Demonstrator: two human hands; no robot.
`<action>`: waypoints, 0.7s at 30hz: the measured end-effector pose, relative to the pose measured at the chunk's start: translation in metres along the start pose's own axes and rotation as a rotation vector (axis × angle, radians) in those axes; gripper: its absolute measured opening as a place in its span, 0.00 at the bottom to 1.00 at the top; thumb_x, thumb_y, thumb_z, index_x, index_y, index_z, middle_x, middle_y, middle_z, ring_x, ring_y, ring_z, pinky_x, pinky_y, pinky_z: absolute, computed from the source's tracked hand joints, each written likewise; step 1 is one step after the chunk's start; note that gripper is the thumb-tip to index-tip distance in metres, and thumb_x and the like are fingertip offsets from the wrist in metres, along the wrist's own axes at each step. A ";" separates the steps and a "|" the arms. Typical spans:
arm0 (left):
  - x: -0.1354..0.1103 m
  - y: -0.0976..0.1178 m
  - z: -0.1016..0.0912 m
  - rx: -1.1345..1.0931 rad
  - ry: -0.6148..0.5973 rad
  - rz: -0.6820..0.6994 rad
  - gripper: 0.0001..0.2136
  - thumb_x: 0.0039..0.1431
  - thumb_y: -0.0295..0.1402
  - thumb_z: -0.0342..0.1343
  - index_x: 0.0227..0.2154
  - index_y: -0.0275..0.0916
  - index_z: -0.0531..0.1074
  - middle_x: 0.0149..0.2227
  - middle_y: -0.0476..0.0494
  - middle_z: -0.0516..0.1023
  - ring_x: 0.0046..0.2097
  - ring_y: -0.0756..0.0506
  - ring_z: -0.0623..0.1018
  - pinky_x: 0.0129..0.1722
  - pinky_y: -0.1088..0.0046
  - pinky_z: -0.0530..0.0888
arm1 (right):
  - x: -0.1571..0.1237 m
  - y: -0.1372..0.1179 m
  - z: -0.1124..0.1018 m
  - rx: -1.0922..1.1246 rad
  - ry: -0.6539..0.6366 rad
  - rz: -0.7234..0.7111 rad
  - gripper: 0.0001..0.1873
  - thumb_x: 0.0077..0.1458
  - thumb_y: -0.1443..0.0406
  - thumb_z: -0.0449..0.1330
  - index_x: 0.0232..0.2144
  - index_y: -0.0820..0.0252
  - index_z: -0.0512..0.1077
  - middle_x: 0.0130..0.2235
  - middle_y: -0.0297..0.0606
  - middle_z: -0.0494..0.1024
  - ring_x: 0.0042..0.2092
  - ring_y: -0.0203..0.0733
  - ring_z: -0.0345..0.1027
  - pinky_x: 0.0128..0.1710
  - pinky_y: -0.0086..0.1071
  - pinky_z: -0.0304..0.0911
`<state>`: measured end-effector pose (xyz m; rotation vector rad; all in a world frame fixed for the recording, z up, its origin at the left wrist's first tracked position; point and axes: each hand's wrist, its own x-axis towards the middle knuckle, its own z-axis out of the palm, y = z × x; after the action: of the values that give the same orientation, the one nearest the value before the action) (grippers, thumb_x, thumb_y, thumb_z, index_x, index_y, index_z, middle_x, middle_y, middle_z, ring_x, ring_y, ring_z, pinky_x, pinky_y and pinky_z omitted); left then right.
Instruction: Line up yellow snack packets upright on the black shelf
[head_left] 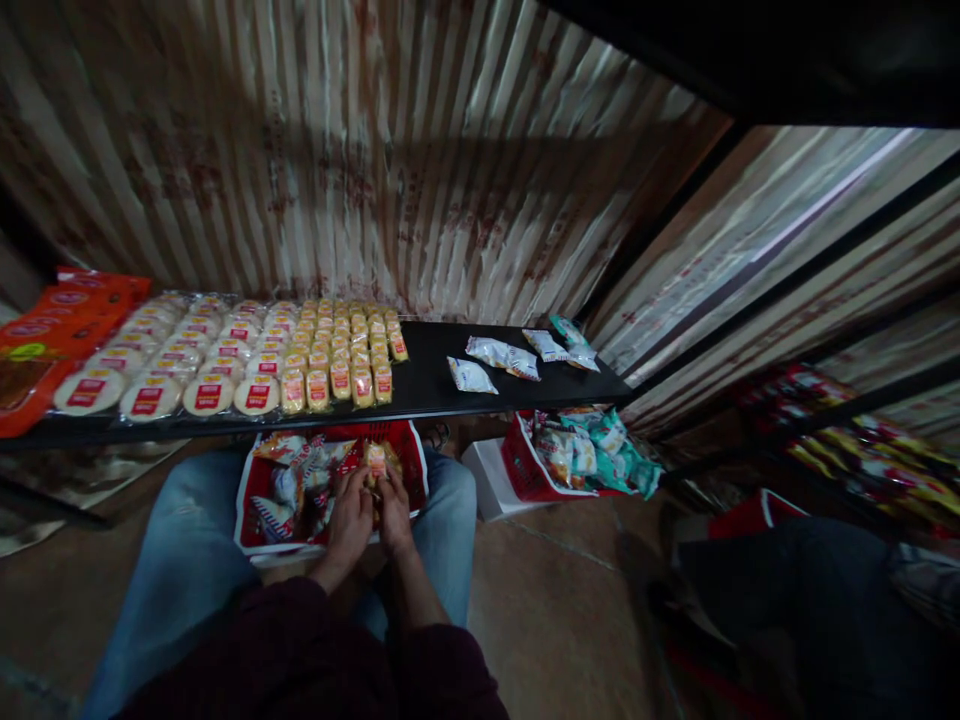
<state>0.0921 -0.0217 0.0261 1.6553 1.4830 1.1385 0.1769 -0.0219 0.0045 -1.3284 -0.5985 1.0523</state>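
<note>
Over a red basket [244, 505] between my knees, my left hand [351, 512] and my right hand [394, 510] are close together. Their fingers close around a small wrapped snack cake [375, 458], yellowish with a red and white label. It stands upright between the fingertips. Inside the basket lie other snack packets [300, 465], white, orange and red. Just above, the black shelf [431, 390] bears rows of similar wrapped snack cakes [341, 380]. Left of them are rows of round, pale wrapped snacks [210, 393] with red labels.
Several white packets [491, 352] lie loosely on the shelf's right half. Orange bags [45, 340] fill its left end. A second red basket [517, 460] with teal and white packets stands at right, beside a white box [487, 480]. Another person's leg [787, 580] is farther right.
</note>
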 end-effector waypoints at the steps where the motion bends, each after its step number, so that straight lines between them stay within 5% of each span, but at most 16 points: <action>1: 0.000 0.002 0.001 -0.004 -0.003 0.001 0.17 0.56 0.26 0.42 0.44 0.37 0.70 0.48 0.38 0.73 0.52 0.43 0.73 0.57 0.57 0.67 | 0.000 -0.002 0.000 0.000 0.006 0.002 0.24 0.46 0.53 0.61 0.44 0.56 0.76 0.49 0.38 0.77 0.52 0.47 0.69 0.54 0.37 0.63; 13: 0.007 0.025 0.014 -0.088 -0.040 0.096 0.16 0.59 0.28 0.42 0.45 0.38 0.71 0.50 0.38 0.73 0.53 0.44 0.73 0.57 0.58 0.68 | 0.011 -0.013 -0.016 0.010 0.121 -0.047 0.25 0.44 0.52 0.64 0.43 0.58 0.77 0.48 0.42 0.79 0.52 0.49 0.70 0.54 0.39 0.64; 21: 0.020 0.044 0.024 -0.156 -0.057 0.158 0.16 0.61 0.29 0.43 0.49 0.38 0.69 0.53 0.36 0.71 0.56 0.44 0.71 0.58 0.58 0.68 | 0.020 -0.042 -0.016 0.042 0.122 -0.146 0.23 0.50 0.53 0.61 0.45 0.60 0.74 0.48 0.43 0.78 0.48 0.46 0.72 0.52 0.38 0.66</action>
<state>0.1327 -0.0074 0.0583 1.7045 1.2133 1.2470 0.2111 -0.0085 0.0375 -1.2824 -0.5699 0.8544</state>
